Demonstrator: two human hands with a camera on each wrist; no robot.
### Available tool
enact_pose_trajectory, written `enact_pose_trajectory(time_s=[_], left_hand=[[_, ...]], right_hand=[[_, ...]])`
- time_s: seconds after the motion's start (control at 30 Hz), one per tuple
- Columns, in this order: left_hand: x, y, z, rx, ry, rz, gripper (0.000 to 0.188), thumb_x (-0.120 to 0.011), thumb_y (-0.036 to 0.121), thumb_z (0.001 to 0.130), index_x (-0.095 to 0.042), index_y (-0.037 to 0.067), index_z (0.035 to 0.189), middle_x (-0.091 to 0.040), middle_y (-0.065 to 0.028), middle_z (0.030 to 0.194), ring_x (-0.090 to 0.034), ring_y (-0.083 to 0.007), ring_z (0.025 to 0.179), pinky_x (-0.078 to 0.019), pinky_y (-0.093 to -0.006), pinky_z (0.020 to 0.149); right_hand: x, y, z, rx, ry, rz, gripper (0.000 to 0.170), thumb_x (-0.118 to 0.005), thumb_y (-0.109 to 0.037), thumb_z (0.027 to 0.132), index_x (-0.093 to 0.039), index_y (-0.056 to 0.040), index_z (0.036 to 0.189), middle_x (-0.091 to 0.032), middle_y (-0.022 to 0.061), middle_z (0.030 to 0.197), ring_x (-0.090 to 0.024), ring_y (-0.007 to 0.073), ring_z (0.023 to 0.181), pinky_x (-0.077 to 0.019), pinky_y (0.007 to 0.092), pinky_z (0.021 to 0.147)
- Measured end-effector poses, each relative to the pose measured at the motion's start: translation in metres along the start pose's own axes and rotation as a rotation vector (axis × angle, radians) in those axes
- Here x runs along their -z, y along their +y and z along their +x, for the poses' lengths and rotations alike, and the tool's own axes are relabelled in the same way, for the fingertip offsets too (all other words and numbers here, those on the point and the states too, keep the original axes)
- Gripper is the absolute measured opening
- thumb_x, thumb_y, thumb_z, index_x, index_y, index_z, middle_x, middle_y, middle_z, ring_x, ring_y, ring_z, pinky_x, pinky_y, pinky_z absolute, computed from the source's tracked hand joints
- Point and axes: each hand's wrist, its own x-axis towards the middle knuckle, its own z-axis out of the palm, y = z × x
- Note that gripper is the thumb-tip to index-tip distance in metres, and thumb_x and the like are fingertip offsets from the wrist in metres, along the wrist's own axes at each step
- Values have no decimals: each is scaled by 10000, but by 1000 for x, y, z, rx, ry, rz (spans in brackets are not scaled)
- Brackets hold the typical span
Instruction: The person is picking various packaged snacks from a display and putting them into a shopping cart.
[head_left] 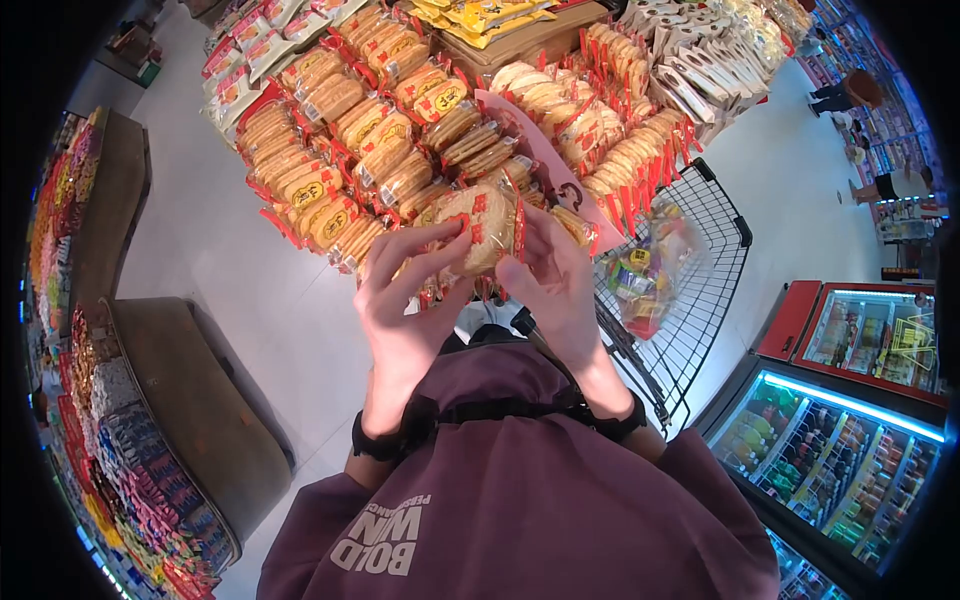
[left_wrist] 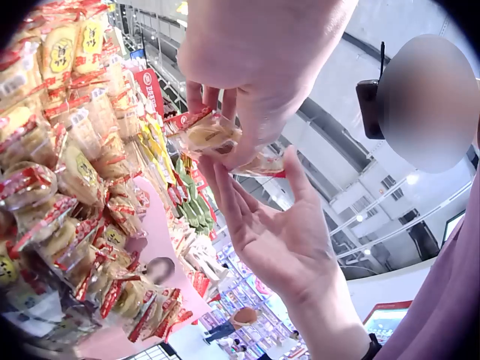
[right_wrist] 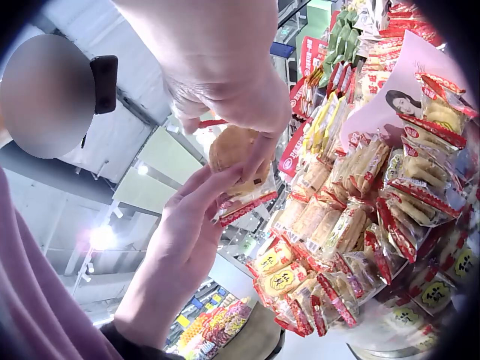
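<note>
- Packet [head_left: 490,228] rests between our hands, over the near edge of the piled snacks [head_left: 385,130].
- Our left hand [head_left: 405,300] pinches its left side, fingers curled; our right hand [head_left: 562,300] grips its right.
- Wire cart [head_left: 741,225] stands right.

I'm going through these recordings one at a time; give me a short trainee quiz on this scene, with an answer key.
1. True or false: the left hand and the right hand both touch the same wrapped snack packet.

2. Multiple choice: on which side of the person is the wire cart?
A) Left
B) Right
C) Directly behind

3. Fill in the blank: the bands on both wrists are ____ in colour.

Key: 1. True; 2. B; 3. black
</note>
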Motion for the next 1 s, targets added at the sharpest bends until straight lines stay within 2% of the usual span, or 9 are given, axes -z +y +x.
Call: enact_pose_trajectory(time_s=[0.23, 0.4, 0.53, 0.63, 0.73, 0.77, 0.83, 0.93, 1.0], left_hand=[[-10, 0, 0, -30, -88, -20, 363, -851, 11, 680, -760, 89, 1023, -700, -64, 1093, -644, -236, 957, -537, -356, 815], [-10, -4, 5, 96, 85, 45, 376, -828, 48, 757, -708, 28, 1113, -694, -110, 1109, -649, -238, 1038, -510, -335, 890], [-4, 1, 10, 430, -284, -271, 384, -809, 61, 809, -648, -30, 1145, -715, -85, 1044, -647, -143, 984, -508, -324, 894], [-11, -7, 1, 465, -371, -363, 311, -791, 67, 847, -649, -47, 1099, -733, -81, 968, -672, -113, 886, -537, -288, 810], [-12, -9, -2, 353, -343, -220, 289, -809, 78, 830, -658, -47, 1042, -732, -90, 870, -675, -124, 767, -540, -283, 719], [-14, -10, -5, 356, -311, -234, 301, -823, 86, 812, -663, -47, 1030, -724, -99, 835, -660, -127, 720, -534, -285, 695], [-14, -12, -9, 336, -261, -196, 316, -842, 100, 788, -670, -39, 1014, -707, -96, 771, -634, -131, 664, -520, -286, 658], [-9, -12, -12, 310, -257, -151, 319, -847, 111, 782, -672, -30, 1009, -697, -94, 754, -621, -130, 654, -510, -288, 643], [-5, -13, -15, 353, -248, -167, 316, -850, 117, 777, -675, -26, 998, -691, -90, 759, -602, -130, 648, -503, -286, 639]], right_hand=[[18, 0, -1, -219, 108, -131, 513, -716, -51, 910, -499, 73, 1358, -657, 118, 1204, -628, 119, 1090, -534, 291, 948], [25, 3, -4, -68, 27, -277, 451, -714, -60, 912, -547, 45, 1318, -660, 96, 1192, -631, 128, 1079, -529, 288, 936], [34, -4, -3, -53, -32, -353, 430, -731, -105, 902, -591, 4, 1294, -669, 108, 1180, -643, 158, 1091, -529, 308, 932], [46, -27, 5, -49, -218, -675, 405, -736, -168, 902, -622, -26, 1264, -674, 120, 1164, -662, 197, 1072, -526, 326, 918], [65, -54, 34, 320, -156, -1041, 307, -712, -183, 913, -667, -51, 1186, -687, 127, 1044, -660, 259, 958, -516, 345, 853], [65, -74, 44, 222, -109, -1070, 273, -698, -127, 905, -678, -49, 1166, -676, 137, 1001, -649, 264, 926, -512, 366, 819], [86, -87, 77, 509, -176, -1259, 283, -699, -81, 881, -677, -39, 1160, -665, 135, 1000, -634, 285, 887, -505, 384, 783], [115, -82, 129, 688, -365, -1489, 363, -672, 35, 783, -649, -22, 1140, -666, 144, 1077, -652, 349, 933, -550, 429, 804], [132, -62, 151, 598, -437, -1564, 375, -663, 51, 761, -640, -18, 1129, -658, 142, 1105, -645, 365, 988, -553, 447, 826]])
